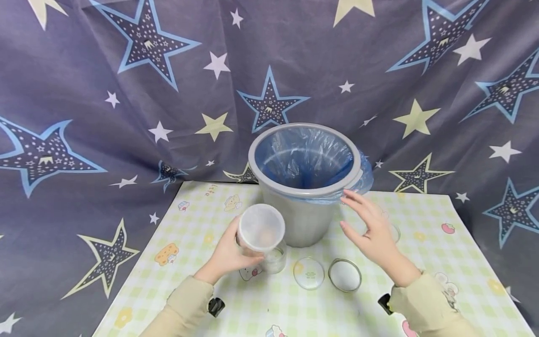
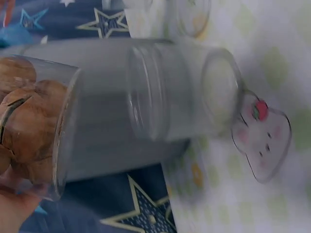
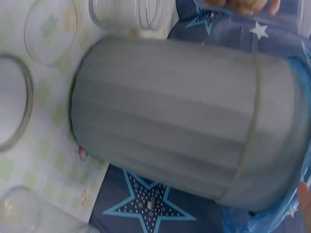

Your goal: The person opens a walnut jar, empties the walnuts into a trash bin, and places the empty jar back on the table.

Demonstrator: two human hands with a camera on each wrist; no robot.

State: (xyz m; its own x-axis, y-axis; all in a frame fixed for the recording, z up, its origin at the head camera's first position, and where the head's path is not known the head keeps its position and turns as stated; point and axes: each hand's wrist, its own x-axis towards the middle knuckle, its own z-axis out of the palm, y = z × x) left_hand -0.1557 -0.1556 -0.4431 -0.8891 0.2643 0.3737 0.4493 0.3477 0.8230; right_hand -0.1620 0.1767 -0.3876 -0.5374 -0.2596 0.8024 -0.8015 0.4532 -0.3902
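Perhaps the likeliest mishap is a slip: the clear container [image 1: 261, 227] is held up in front of the grey bin [image 1: 303, 224], slightly tilted, with brown round pieces [image 2: 34, 116] inside, and a one-handed hold on a smooth wall could let it twist or drop. Just below it stands a clear jar [image 1: 274, 264], seemingly uncapped, so a low swing of the container might knock that jar over, perhaps onto the clear disc [image 1: 309, 273] beside it. On the other side, a fingertip could snag the blue liner [image 1: 307, 159] and drag its overhanging edge out of place. As for the grip, the left hand [image 1: 227, 255] is clamped round the container, thumb across the near side, with the frosted round end facing up; whether that end is a lid or a base, I cannot tell. The right hand [image 1: 375, 231] holds nothing, its thumb and fingers spread apart near the bin, fingertips close to the liner; whether they touch it is unclear.
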